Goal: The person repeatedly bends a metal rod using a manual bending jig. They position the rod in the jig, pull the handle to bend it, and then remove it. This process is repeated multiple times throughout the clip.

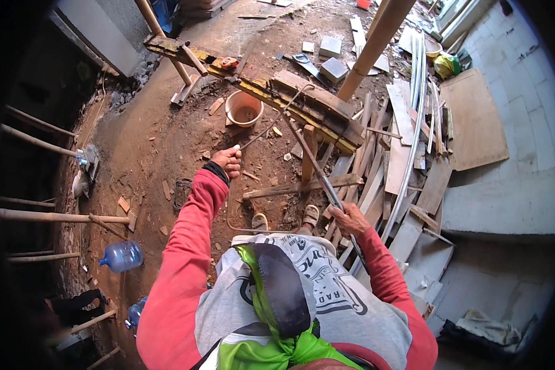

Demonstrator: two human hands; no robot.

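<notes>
My left hand (228, 161) is closed round a thin bent metal rod (259, 137). From that fist the rod slants up toward a worn yellow-edged beam (259, 92), and another stretch curves down past my shirt front. My right hand (348, 219) grips a long steel bar (317, 168), whose far end meets the rod near the beam. An orange tape measure (229, 63) lies on top of the beam, close to a wooden handle (194, 60). Below the beam, a pale bucket (245, 109) sits on the dirt.
Scrap planks (401, 114) and long metal pipes (408, 179) lie to my right, beside a plywood sheet (473, 117). A bamboo pole (376, 49) rises beyond the beam, near a handsaw (307, 65) and grey blocks (334, 69). Leftward are a blue water jug (122, 256) and bamboo poles (61, 217).
</notes>
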